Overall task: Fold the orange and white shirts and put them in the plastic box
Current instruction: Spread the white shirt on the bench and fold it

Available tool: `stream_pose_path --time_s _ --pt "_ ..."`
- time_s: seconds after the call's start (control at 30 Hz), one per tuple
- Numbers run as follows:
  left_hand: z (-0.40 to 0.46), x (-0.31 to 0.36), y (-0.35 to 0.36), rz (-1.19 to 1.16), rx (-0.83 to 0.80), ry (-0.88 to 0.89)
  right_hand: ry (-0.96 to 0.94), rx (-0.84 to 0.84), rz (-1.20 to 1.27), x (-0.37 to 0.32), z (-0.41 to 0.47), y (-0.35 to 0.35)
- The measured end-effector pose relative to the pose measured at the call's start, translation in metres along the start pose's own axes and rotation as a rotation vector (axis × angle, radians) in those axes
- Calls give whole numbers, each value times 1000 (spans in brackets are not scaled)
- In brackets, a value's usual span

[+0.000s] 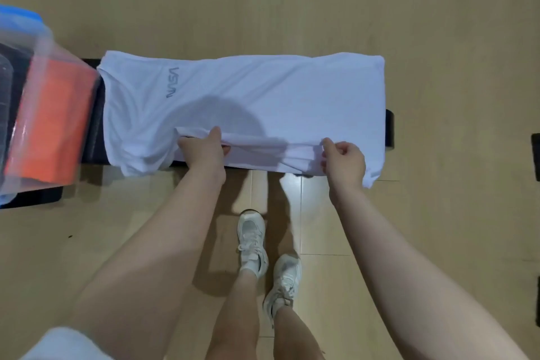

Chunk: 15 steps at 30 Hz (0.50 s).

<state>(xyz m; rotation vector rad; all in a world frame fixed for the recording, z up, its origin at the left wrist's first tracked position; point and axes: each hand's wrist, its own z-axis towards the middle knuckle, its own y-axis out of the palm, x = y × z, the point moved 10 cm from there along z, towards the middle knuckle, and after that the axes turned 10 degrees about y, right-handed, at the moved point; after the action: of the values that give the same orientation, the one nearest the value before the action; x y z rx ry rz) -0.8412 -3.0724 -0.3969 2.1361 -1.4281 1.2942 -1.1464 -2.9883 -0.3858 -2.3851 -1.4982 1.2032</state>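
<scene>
A white shirt (263, 88) with a grey logo lies spread lengthwise over a black bench (93, 123), its collar end to the left. My left hand (204, 149) pinches the shirt's near edge close to the middle, and a fold of cloth is lifted there. My right hand (344, 161) grips the same near edge further right, its fingers curled round the cloth. An orange shirt (52, 123), folded, sits inside a clear plastic box (26, 47) at the bench's left end.
The box has a blue rim and stands tilted on the bench's left end. Wooden floor surrounds the bench. My feet in white sneakers (268, 257) stand just in front of it. A dark object (536, 155) shows at the right edge.
</scene>
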Motion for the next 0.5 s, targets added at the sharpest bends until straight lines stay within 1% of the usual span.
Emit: stream_pose_path --time_s 0.07,0.13,0.2,0.23,0.3,0.37,0.4,0.47,0.5 --pt "12 -1 22 77 -74 -17 -32 -9 -106 -3 11 1" --pt "6 0 30 298 -135 91 -38 45 -143 10 13 -15" --pt "-16 -2 35 470 -212 244 35 87 -97 35 16 -36" --pt "-29 -4 41 528 -278 309 94 108 -52 49 17 -48" --pt "-56 -14 64 670 -475 434 218 130 35 72 23 -64" --pt "-82 -31 95 795 -697 529 326 77 113 88 31 -68" --pt "-94 -37 111 826 -790 567 399 13 156 99 36 -64" --pt "-117 -45 139 849 -913 631 590 -143 302 116 37 -48" --pt "-124 -49 149 856 -944 650 693 -224 436 123 35 -37"
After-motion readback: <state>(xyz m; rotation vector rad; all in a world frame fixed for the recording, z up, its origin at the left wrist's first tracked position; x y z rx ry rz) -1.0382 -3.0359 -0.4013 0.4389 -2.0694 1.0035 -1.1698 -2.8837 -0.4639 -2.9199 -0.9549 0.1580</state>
